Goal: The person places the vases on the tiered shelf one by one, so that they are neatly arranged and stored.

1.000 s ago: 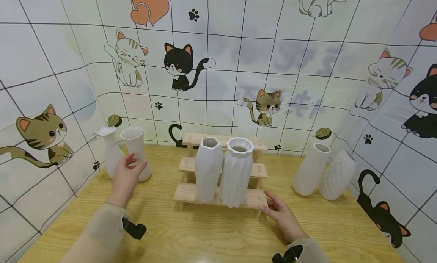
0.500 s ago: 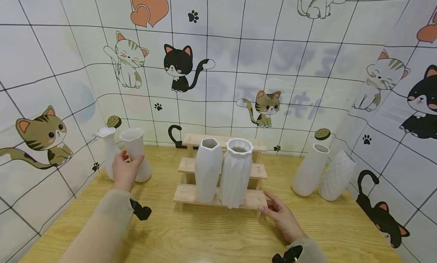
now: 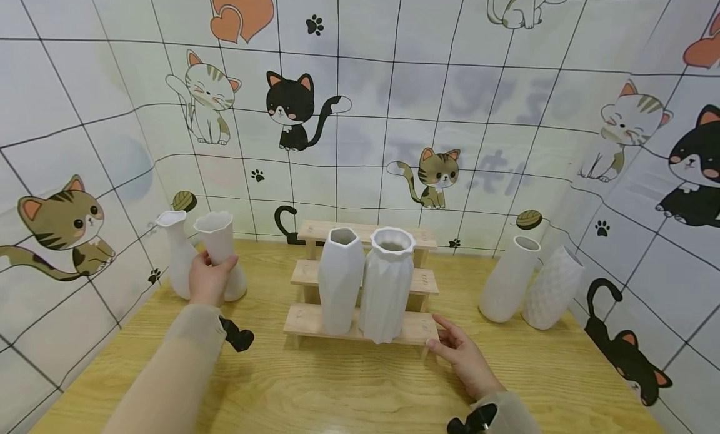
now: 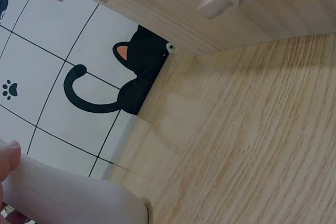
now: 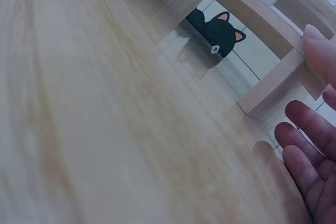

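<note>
At the table's left, my left hand [image 3: 209, 281] grips a white flared vase with a wavy rim [image 3: 216, 229] around its middle. The vase stands on the table. In the left wrist view its lower body [image 4: 84, 198] shows with fingertips [image 4: 9, 158] on it. My right hand [image 3: 464, 359] holds the right end of the lowest step of a three-step wooden stand [image 3: 306, 321]. Its thumb [image 5: 321, 51] lies at the step's corner, with other fingers curled below. On that step stand a faceted white vase [image 3: 340, 284] and a ribbed white vase [image 3: 388, 290], side by side.
A slim white vase [image 3: 179, 259] stands just left of the held one. At the right are a smooth white vase [image 3: 509, 281] and a diamond-textured one [image 3: 552, 290]. Cat-printed sheeting [image 3: 365, 65] encloses the wooden table [image 3: 337, 390] at back and sides.
My left hand has moved in to the wavy-rimmed vase and closed around it. The right hand stays at the stand's step, and the vases keep their places.
</note>
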A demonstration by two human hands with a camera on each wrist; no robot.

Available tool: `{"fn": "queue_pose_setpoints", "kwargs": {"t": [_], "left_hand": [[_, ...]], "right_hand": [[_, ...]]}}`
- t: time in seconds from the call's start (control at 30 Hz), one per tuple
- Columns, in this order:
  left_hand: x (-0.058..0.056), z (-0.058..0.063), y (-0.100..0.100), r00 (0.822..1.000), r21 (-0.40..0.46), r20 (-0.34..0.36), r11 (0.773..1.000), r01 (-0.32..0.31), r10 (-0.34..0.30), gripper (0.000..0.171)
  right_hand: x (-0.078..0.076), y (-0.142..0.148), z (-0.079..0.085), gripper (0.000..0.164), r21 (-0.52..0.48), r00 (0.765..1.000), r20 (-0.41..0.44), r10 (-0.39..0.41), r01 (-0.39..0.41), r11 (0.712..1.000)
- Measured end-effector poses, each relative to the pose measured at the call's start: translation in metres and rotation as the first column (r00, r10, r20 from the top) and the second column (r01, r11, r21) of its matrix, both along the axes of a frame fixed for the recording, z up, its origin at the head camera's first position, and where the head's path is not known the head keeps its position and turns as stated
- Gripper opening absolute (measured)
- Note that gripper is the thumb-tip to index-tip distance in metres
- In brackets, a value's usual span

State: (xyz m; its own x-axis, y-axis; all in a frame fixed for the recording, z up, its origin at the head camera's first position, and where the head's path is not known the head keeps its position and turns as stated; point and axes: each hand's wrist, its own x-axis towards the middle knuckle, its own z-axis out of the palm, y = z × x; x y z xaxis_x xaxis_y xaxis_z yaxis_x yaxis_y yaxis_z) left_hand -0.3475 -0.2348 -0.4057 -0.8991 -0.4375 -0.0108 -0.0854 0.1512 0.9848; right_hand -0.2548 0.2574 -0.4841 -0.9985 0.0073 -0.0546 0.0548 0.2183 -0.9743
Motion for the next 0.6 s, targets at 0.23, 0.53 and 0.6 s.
{"fn": "queue_pose_setpoints", "kwargs": {"t": [0.23, 0.53, 0.6], "left_hand": [[-0.0003, 0.0001, -0.003, 1.0, -0.075, -0.017, 0.997, -0.019, 0.018, 0.073], [-0.0007, 0.0002, -0.0043, 1.0, -0.112, -0.016, 0.994, -0.019, 0.017, 0.069], [-0.0003, 0.0005, -0.0033, 1.0, -0.122, -0.02, 0.992, -0.017, 0.014, 0.068]], "right_hand": [[-0.0003, -0.0005, 0.0014, 0.067, -0.002, 1.0, 0.0, 0.011, -0.011, 1.0], [-0.0003, 0.0005, 0.0003, 0.07, 0.004, 0.999, -0.016, 0.032, -0.032, 0.999], [0.0, 0.0, 0.001, 0.07, 0.001, 1.0, -0.009, 0.022, -0.022, 1.0]]}}
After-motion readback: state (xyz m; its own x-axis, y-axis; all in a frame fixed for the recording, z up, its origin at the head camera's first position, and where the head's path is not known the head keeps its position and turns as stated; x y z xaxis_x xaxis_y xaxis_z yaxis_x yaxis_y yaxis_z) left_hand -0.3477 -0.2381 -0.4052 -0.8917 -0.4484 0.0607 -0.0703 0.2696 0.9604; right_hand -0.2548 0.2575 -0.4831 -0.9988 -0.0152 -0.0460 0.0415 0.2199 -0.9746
